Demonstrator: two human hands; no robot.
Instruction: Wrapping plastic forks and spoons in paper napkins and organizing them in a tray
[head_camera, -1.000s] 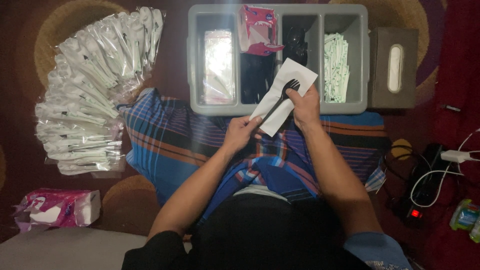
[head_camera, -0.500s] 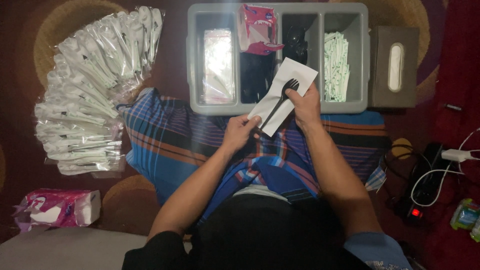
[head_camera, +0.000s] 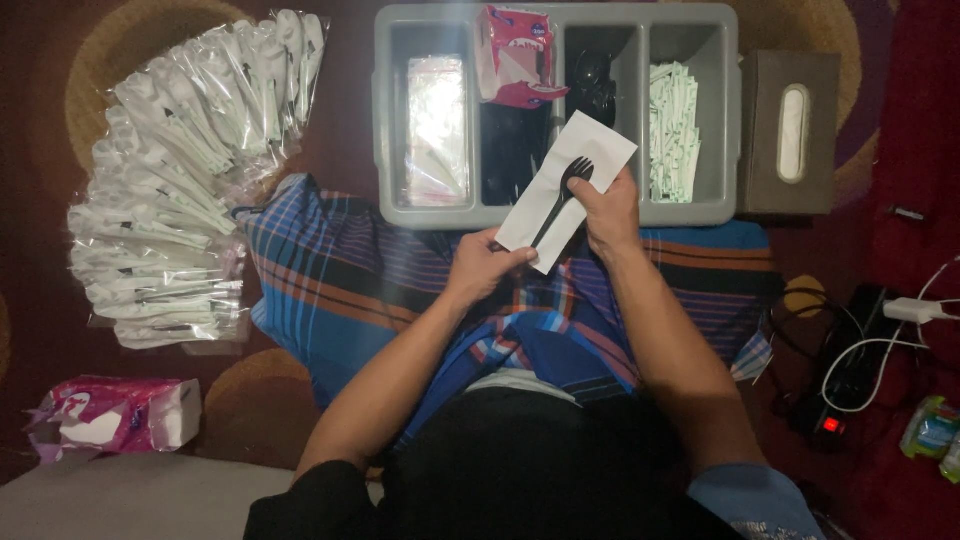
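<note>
We held a white napkin (head_camera: 566, 190) and black fork (head_camera: 566, 185) before the grey tray (head_camera: 400, 215). Right hand (head_camera: 605, 205) fingers clamped both; left hand (head_camera: 485, 265) fingers pinched the napkin's corner. A loose pinch might have dropped the fork.

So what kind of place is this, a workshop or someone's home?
Most likely a home floor, not a workshop: the person sits on a patterned carpet, with a power strip and a tissue box beside the grey tray.
</note>
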